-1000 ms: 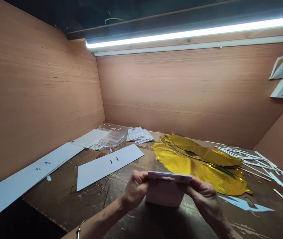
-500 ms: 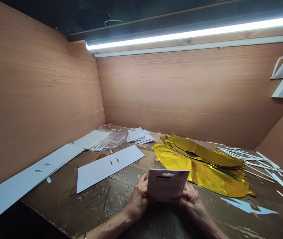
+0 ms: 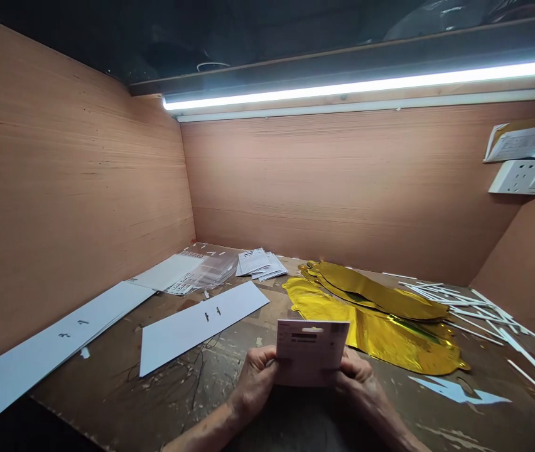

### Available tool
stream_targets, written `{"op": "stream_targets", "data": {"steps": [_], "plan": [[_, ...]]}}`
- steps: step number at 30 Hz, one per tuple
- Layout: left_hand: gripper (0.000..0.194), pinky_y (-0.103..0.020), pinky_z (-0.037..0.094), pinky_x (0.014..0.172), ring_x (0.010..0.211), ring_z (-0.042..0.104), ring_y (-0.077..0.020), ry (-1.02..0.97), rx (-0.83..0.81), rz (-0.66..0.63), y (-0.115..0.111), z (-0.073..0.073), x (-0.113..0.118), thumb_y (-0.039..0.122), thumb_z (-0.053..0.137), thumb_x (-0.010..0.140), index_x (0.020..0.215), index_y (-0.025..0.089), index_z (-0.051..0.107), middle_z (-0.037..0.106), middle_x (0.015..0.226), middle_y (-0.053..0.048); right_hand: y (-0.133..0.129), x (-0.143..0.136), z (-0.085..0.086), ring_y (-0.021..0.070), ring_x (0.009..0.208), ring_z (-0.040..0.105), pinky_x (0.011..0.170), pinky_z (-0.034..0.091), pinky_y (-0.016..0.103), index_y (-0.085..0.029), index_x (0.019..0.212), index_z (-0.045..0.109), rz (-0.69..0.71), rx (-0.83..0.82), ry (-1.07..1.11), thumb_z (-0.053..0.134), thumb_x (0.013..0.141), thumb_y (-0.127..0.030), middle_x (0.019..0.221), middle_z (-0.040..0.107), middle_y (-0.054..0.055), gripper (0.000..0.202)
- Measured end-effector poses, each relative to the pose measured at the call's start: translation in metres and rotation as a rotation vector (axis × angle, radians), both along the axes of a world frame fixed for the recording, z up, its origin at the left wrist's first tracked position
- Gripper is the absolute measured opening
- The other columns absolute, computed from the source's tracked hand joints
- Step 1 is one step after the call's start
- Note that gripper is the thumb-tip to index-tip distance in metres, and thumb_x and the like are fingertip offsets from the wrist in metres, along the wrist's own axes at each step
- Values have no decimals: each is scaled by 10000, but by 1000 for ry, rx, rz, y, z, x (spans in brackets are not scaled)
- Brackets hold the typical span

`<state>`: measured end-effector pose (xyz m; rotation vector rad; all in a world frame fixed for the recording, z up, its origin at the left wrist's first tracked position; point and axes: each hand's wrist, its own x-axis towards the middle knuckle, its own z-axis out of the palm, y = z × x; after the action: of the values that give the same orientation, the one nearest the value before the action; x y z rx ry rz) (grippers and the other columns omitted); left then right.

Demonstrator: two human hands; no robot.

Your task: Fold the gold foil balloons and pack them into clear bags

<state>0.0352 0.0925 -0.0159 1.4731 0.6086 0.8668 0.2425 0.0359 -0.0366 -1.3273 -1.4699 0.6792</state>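
Holding a pale printed card (image 3: 312, 355) above the near part of the surface (image 3: 121, 402), pinching one side with the left hand (image 3: 257, 380) and the opposite side with the right hand (image 3: 360, 376), with fingers drawn in on both edges. Facing the camera, with lettering too small to read; impossible to tell whether single or several together. Judging by how everything lies, probably partway through handling: taken up in both hands, not yet set down or put into anything. Showing toward the back a loose pile of printed cards (image 3: 260, 262), beside some clear plastic (image 3: 218, 271), both well apart from the hands. Lying untouched, too, farther left: white panels (image 3: 51, 345) along the side wall and a slotted white sheet (image 3: 192, 333) nearer the middle. Spread just beyond the right hand: overlapping gold foil shapes (image 3: 390, 339), then scattered white sticks (image 3: 484, 314). Apparently much left unsorted, with so many pieces loose; impossible to count what is finished.
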Motion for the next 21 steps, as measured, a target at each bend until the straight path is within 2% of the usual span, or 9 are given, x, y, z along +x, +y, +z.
{"op": "stream_targets", "data": {"steps": [5, 9, 11, 12, 14, 16, 18, 19, 21], "plan": [[292, -264, 437, 675, 762, 565, -192, 13, 8, 36, 4, -6, 3, 362, 550, 736, 849, 122, 671, 656, 761, -23, 5, 1, 3, 209, 813, 512, 754, 405, 317, -208, 628, 678, 0, 12, -73, 577, 682, -377, 792, 614, 26, 204], [351, -282, 467, 651, 737, 595, -201, 65, -111, 157, 18, 0, 10, 389, 568, 700, 922, 118, 588, 654, 742, -34, 15, -12, 12, 166, 714, 563, 599, 428, 236, -148, 820, 638, -83, -103, -164, 495, 742, -328, 758, 634, 9, 243], [495, -322, 483, 613, 655, 613, -218, 209, -173, 246, 27, 8, 12, 454, 552, 686, 1033, 105, 494, 647, 671, -43, 24, -12, 16, 146, 614, 565, 513, 401, 209, -139, 840, 631, -166, -140, -216, 536, 717, -352, 682, 633, -1, 264], [575, -351, 485, 598, 620, 616, -237, 360, -150, 284, 30, 12, 12, 494, 533, 681, 1079, 87, 450, 639, 634, -51, 28, -9, 18, 144, 599, 563, 509, 392, 209, -148, 823, 636, -212, -151, -254, 568, 690, -382, 663, 631, -4, 279], [689, -416, 475, 627, 649, 619, -284, 704, 60, 357, 35, 18, 9, 560, 479, 682, 1143, 55, 399, 643, 675, -95, 31, 6, 24, 154, 656, 565, 573, 396, 225, -177, 832, 639, -313, -151, -341, 611, 645, -434, 715, 636, 2, 319], [714, -455, 439, 753, 871, 585, -318, 892, 412, 393, 36, 17, 5, 576, 446, 685, 1178, 61, 401, 614, 952, -175, 25, 35, 30, 167, 795, 552, 690, 390, 247, -205, 931, 609, -441, -136, -433, 593, 669, -443, 862, 626, 22, 354], [697, -470, 354, 891, 1120, 426, -320, 944, 747, 319, 36, 8, 3, 571, 459, 673, 1193, 107, 434, 447, 1236, -178, 7, 77, 35, 182, 930, 501, 801, 349, 277, -208, 1027, 556, -601, -145, -518, 541, 724, -415, 993, 581, 50, 367], [693, -484, 304, 932, 1189, 337, -317, 972, 867, 250, 36, 2, 3, 577, 470, 663, 1195, 133, 451, 368, 1306, -154, -5, 102, 36, 199, 984, 467, 844, 319, 305, -202, 1049, 538, -693, -165, -557, 520, 739, -409, 1040, 553, 69, 373], [684, -528, 245, 954, 1238, 237, -321, 1073, 977, 95, 38, -9, 5, 596, 470, 657, 1200, 180, 469, 303, 1346, -115, -37, 156, 34, 246, 1030, 418, 869, 279, 384, -195, 1047, 529, -884, -246, -619, 510, 738, -405, 1065, 521, 92, 374]]}}
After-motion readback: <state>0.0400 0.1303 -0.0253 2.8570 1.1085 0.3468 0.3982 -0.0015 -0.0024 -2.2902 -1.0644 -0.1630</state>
